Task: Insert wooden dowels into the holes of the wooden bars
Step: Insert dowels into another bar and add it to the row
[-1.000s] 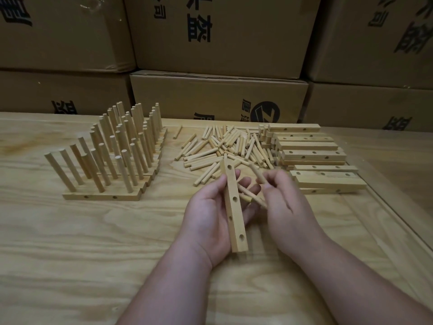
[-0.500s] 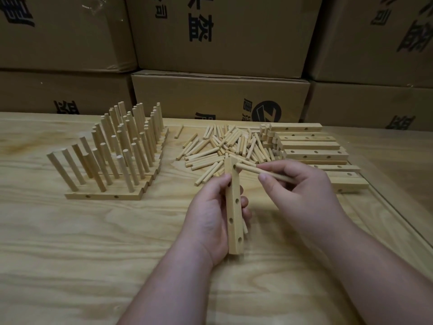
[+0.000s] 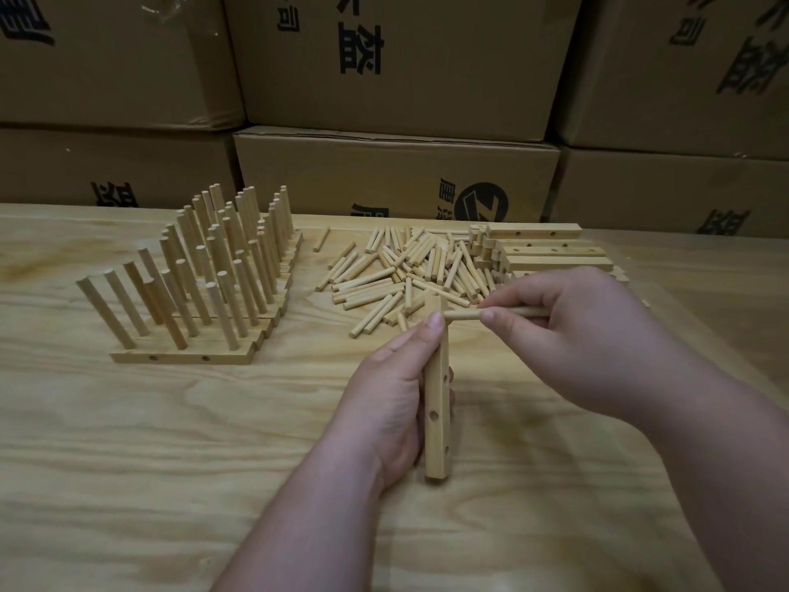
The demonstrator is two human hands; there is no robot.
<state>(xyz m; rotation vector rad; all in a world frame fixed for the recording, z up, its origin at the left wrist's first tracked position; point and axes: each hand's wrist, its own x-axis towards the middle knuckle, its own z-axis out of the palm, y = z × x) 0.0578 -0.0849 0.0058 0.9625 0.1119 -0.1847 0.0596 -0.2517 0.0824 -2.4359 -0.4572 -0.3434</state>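
My left hand [image 3: 390,399] grips a wooden bar [image 3: 436,403] held lengthwise, its far end near the dowel pile, holes showing on its top and right faces. My right hand [image 3: 585,335] pinches a dowel [image 3: 463,314] lying sideways, its left tip touching the right side of the bar near the far end. A second dowel end sticks out past the right thumb. A heap of loose dowels [image 3: 401,271] lies behind the hands. Empty bars [image 3: 546,254] are stacked at the back right, partly hidden by my right hand.
Finished bars with upright dowels [image 3: 205,284] stand in rows at the left of the plywood table [image 3: 170,463]. One stray dowel [image 3: 321,239] lies between them and the heap. Cardboard boxes [image 3: 397,173] form a wall behind the table.
The left hand turned the bar so its holed side faces right. The right hand brought the dowel level and moved its tip against the bar's far end.
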